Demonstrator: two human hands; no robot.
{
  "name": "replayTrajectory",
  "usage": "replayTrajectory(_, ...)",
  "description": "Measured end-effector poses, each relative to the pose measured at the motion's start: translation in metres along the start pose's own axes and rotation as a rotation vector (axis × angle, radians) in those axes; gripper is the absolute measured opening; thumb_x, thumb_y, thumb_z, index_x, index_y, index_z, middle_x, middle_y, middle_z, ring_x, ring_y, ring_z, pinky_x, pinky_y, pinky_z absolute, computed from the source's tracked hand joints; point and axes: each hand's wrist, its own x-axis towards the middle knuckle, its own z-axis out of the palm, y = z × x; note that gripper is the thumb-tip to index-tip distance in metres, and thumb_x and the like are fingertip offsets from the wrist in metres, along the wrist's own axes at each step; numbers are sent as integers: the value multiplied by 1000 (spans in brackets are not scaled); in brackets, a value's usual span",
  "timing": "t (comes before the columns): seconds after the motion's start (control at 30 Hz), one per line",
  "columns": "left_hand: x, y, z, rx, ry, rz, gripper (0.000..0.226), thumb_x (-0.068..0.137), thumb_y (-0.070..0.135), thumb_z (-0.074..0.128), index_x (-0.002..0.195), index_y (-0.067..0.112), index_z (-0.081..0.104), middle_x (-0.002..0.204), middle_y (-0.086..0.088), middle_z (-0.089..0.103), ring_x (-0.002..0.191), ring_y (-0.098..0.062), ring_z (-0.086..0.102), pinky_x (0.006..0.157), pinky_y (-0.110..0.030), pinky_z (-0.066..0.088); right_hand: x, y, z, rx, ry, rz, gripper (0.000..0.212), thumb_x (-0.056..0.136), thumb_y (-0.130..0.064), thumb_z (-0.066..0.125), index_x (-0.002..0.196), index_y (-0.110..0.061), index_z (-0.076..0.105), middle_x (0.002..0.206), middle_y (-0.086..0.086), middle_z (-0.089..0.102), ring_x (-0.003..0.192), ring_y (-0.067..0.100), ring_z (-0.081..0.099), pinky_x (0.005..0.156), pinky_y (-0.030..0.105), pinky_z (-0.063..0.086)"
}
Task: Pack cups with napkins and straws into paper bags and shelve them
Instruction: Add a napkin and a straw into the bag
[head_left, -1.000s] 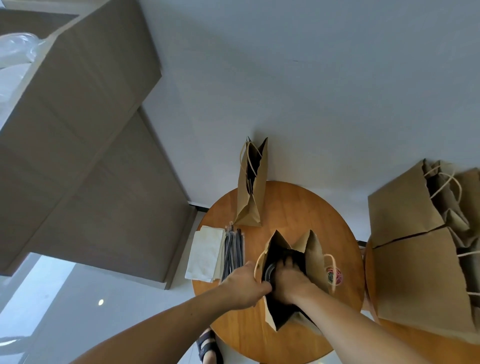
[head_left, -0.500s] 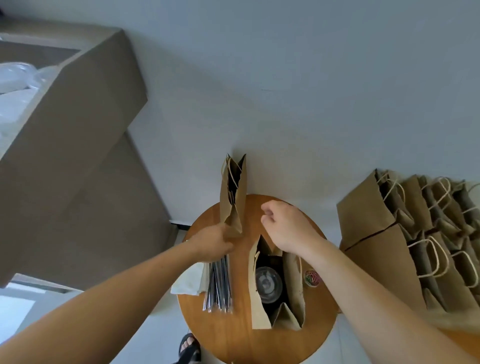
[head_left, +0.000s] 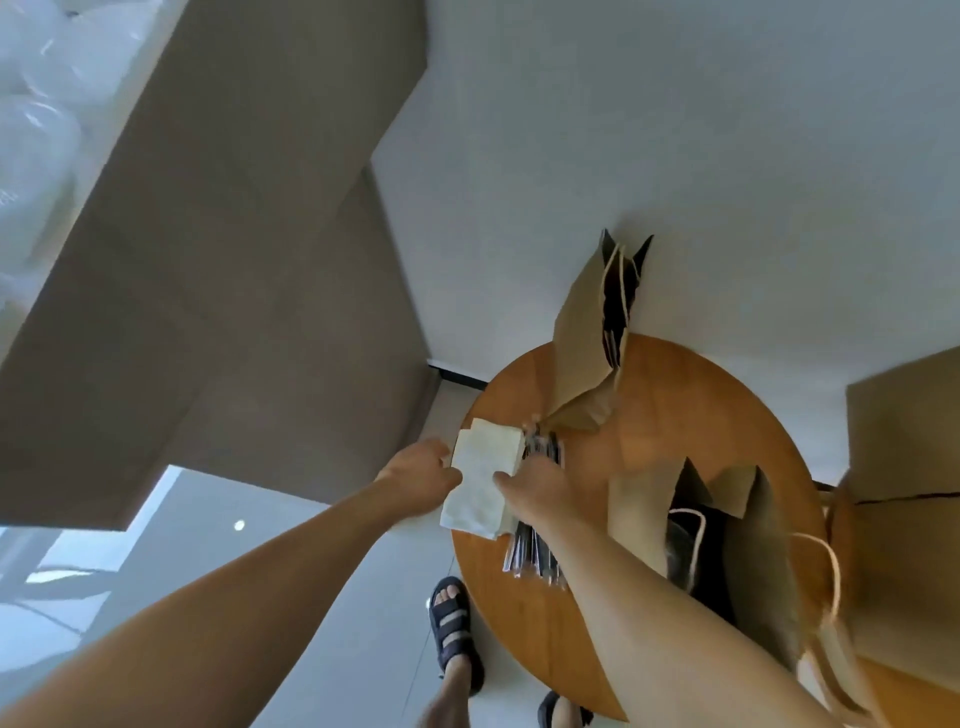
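Your left hand (head_left: 421, 475) is gripping the left edge of the napkins (head_left: 485, 483) at the table (head_left: 675, 395) rim. Your right hand (head_left: 540, 493) is resting its thumb on them, other fingers hidden. You are risking lifting several sheets or nudging the stack off. The straws (head_left: 530, 556) are lying under your right wrist, with the open bag (head_left: 639, 514) standing just beyond.

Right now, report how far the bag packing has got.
Done: the near bag stands open and seems to hold a cup, blurred in its dark inside. In hand: the left hand and right hand touch the napkin stack at the table edge; a firm grip is not clear. Left: napkin and straws into that bag, the far bag (inside hidden), then shelving.
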Motion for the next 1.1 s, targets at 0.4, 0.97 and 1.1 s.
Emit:
replayTrajectory(0.4,42,-37,29,-38,-97,-73,45,94,25,54,138,18,50,133,-3,58,97,-16,51,81,-26,47,57,24,85,-168,88,168,52,87,-43,61,122,-7,46,109,9,65,88,26,69,67,34,59)
replayTrajectory(0.97,41,-37,49,-338,-22,-230,43,93,26,56,132,6,52,122,-17,60,95,-23,61,77,-36,55,36,38,71,549,231,100,21,90,-18,62,71,-13,55,63,-2,54,64,14,53,52,18,37)
replayTrajectory(1.1,43,-27,55,-591,-111,-307,29,95,35,56,108,10,60,100,-13,61,84,-19,56,76,-33,52,18,34,57,829,138,39,20,86,-20,61,71,-14,51,68,1,50,72,17,49,59,23,40)
